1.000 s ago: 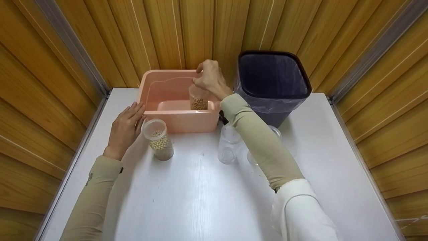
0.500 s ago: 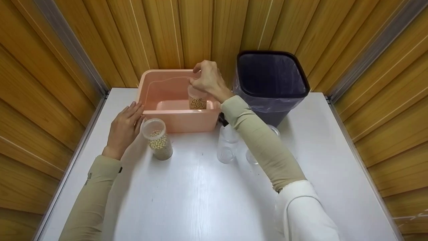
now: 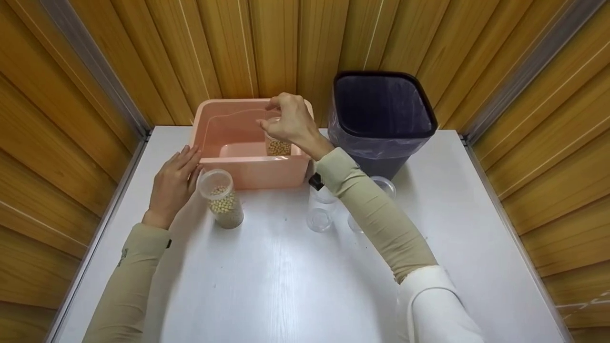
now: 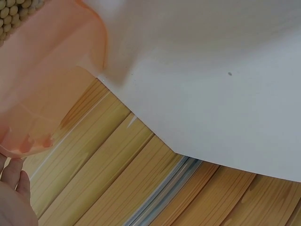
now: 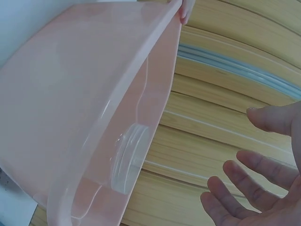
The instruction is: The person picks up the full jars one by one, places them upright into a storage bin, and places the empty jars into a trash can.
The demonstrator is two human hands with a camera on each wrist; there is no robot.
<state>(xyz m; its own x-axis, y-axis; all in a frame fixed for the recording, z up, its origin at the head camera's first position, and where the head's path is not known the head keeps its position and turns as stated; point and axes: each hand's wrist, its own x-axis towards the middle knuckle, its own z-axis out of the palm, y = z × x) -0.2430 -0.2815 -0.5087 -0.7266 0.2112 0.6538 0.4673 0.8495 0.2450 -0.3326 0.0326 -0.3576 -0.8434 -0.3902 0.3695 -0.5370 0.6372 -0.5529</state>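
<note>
1 clear jar [image 5: 129, 157] — part-filled with tan beans [image 3: 279, 148], upright inside 1 pink rectangular bin [image 3: 255, 173]

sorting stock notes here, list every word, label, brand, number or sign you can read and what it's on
No text is readable in any view.
Left sleeve: small dark mark near the cuff, too small to read and perhaps not lettering.
Pink tub, standing bean jar and bin: none seen on the sides in view.

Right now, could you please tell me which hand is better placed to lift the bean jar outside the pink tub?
Probably the left hand: it touches the pink tub beside that bean jar; the right hand, above the tub, is farther.
</note>
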